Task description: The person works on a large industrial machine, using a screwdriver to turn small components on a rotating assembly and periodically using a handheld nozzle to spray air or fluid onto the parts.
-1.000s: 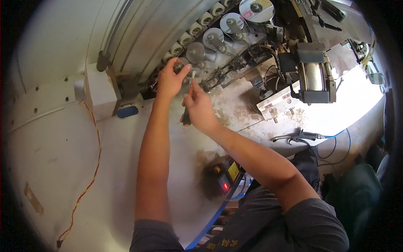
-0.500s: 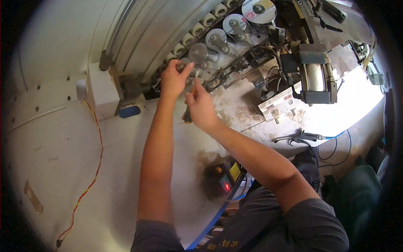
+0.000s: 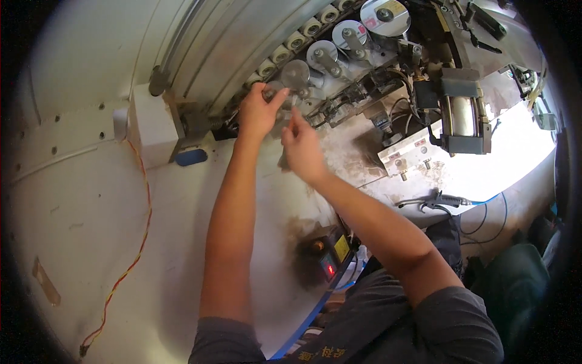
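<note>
My left hand [image 3: 258, 115] is closed around the last, smallest-looking round roller [image 3: 274, 91] at the near end of a row, thumb toward the right. Most of that roller is hidden by the fingers. Just right of it, my right hand [image 3: 303, 148] is closed on what looks like a screwdriver [image 3: 283, 161]; only a dark bit of its handle shows below the fingers, and its tip is blurred near the roller. A greyish disc-faced roller [image 3: 295, 74] sits directly beyond both hands.
More shiny disc-faced rollers [image 3: 350, 35] run up to the far right, beside a line of white wheels [image 3: 296, 40]. A cylinder unit [image 3: 463, 115] stands at right. An air gun [image 3: 438, 200], a control box with a red display [image 3: 326, 258] and a twisted red-yellow wire [image 3: 145, 224] lie around the white surface.
The whole view has shifted slightly, the machine sitting a little to the right and lower. My right hand has turned, and the tool's orange-marked handle is now mostly hidden. My left hand keeps its hold.
</note>
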`<action>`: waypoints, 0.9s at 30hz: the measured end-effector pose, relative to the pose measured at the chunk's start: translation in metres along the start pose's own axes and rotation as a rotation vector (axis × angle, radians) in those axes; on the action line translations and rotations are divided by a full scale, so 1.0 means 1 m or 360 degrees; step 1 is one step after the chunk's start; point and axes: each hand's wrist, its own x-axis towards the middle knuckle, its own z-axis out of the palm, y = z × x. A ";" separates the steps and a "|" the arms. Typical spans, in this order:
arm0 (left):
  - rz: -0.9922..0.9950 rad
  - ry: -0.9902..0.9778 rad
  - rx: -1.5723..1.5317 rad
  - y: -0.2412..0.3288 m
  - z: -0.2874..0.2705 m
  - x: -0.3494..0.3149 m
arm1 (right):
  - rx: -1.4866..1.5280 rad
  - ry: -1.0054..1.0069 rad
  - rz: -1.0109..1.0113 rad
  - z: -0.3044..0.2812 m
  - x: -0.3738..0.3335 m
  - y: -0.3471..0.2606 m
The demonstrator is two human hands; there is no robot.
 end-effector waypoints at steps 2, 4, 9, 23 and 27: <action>0.0017 -0.0035 -0.0047 -0.002 0.002 0.004 | 0.0285 -0.0050 0.0448 -0.003 0.000 -0.021; 0.0052 0.0006 -0.0034 -0.006 0.004 0.005 | 0.0081 0.0031 0.0206 0.007 -0.003 0.002; 0.0025 -0.0074 0.0000 -0.003 0.004 0.005 | -0.0088 0.0093 0.0022 -0.011 0.011 0.011; 0.0320 -0.0056 0.0189 -0.003 0.004 0.002 | 0.0123 0.0016 0.0142 -0.005 -0.008 -0.003; 0.0258 -0.0036 0.0253 0.001 0.004 0.000 | 0.0206 -0.0016 0.0225 -0.006 -0.009 -0.013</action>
